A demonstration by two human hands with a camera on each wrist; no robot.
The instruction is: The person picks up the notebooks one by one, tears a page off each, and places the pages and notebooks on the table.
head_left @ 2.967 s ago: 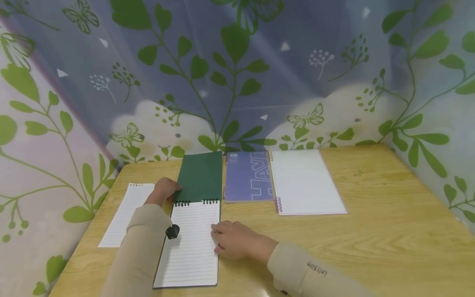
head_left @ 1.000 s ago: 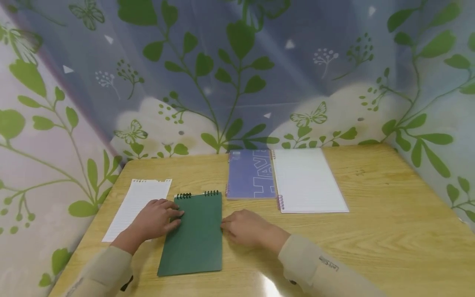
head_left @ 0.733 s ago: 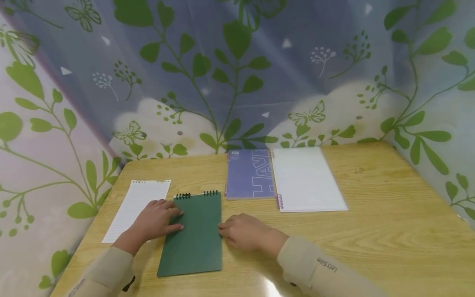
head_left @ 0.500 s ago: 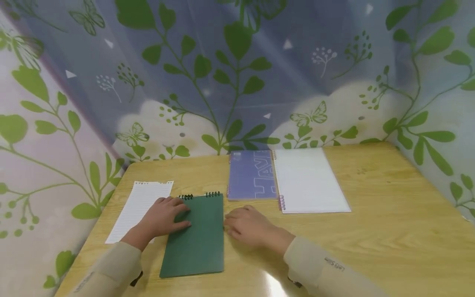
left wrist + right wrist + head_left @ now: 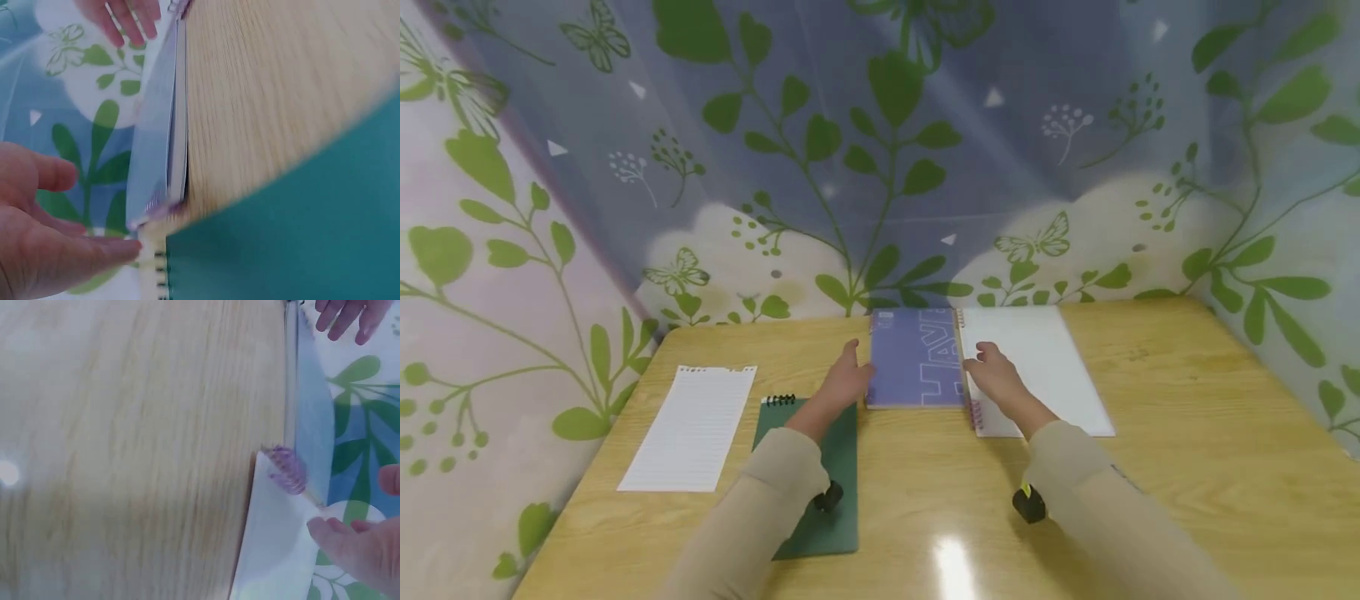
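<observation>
A spiral notebook lies open at the back of the table, its purple cover (image 5: 913,358) on the left and its white lined page (image 5: 1041,350) on the right. My left hand (image 5: 846,379) is at the cover's left edge, thumb and fingers spread. My right hand (image 5: 1000,375) hovers by the spiral binding, overlapping the white page in the head view. Both wrist views show relaxed fingers with nothing gripped: the left hand (image 5: 56,244) near the cover's edge, the right hand (image 5: 362,550) beside the purple coils (image 5: 289,470). Under my left forearm lies the closed green notepad (image 5: 838,525), partly hidden.
A loose lined sheet (image 5: 688,429) with a torn, punched top edge lies at the left. The wooden table (image 5: 1180,392) meets a leaf-patterned curtain (image 5: 820,167) along its back and sides.
The green notepad's cover was folded over its lined pages, closing it. Both hands have since left the notepad and moved forward to the purple-covered notebook.
</observation>
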